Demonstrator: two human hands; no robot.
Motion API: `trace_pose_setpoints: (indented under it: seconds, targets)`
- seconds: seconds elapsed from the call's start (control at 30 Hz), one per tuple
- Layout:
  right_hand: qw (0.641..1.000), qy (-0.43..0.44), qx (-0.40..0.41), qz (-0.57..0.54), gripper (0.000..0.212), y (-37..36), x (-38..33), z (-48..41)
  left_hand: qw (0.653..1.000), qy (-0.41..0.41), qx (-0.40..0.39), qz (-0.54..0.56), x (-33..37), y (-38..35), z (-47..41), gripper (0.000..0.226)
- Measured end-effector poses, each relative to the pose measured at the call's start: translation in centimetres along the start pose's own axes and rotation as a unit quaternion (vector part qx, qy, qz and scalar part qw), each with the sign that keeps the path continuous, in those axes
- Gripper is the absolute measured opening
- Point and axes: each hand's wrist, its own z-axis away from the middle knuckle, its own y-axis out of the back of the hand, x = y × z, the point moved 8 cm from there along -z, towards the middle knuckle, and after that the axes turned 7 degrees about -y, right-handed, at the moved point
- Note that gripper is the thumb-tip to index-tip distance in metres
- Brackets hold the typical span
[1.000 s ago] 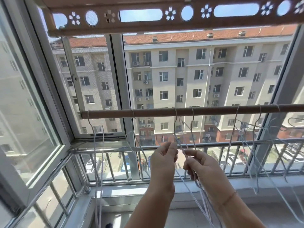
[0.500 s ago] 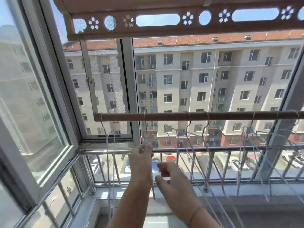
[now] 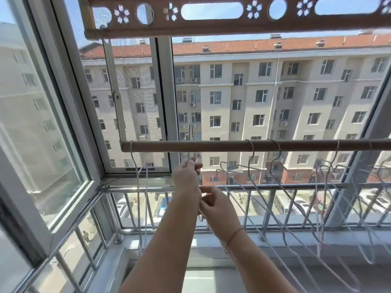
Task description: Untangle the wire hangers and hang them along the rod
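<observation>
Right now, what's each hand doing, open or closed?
Left hand: closed, gripping a wire hanger just below the rod.
Right hand: closed, apparently pinching that hanger's lower wire.

From where I stand, the rod is a plain matte brown, and the wire hangers strung along it are pale white. Above the rod, the panel is a similar brown, pierced with a repeating pattern of flowers, circles and long ovals through which blue sky shows. Beyond the rod the building is beige under an orange-red roof, and below the rod the railing is shiny silver.
</observation>
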Motion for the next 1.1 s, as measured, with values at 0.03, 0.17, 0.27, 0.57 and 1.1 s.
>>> trace_pose_setpoints:
  seconds: [0.03,0.17,0.27,0.57,1.1]
  targets:
    - [1.0,-0.009,-0.001,0.0,0.013,0.1,0.7,0.0,1.0,0.003,0.002,-0.015,-0.7,0.4,0.0,0.023]
    - [0.999,-0.045,0.003,0.03,0.015,1.5,4.3,0.5,0.994,0.012,0.011,-0.108,-5.2,3.6,1.6,0.022]
    - [0.997,-0.047,0.005,0.066,0.018,2.7,6.3,1.0,0.984,0.016,-0.013,-0.177,-8.7,6.3,4.8,0.021]
    - [0.977,-0.018,0.031,0.211,0.033,4.8,8.7,2.1,0.92,-0.054,-0.112,-0.37,-11.7,10.9,7.9,0.021]
    - [0.992,-0.096,-0.063,0.054,0.023,6.6,9.2,7.4,0.93,-0.184,0.045,-0.316,-7.0,9.3,9.2,0.019]
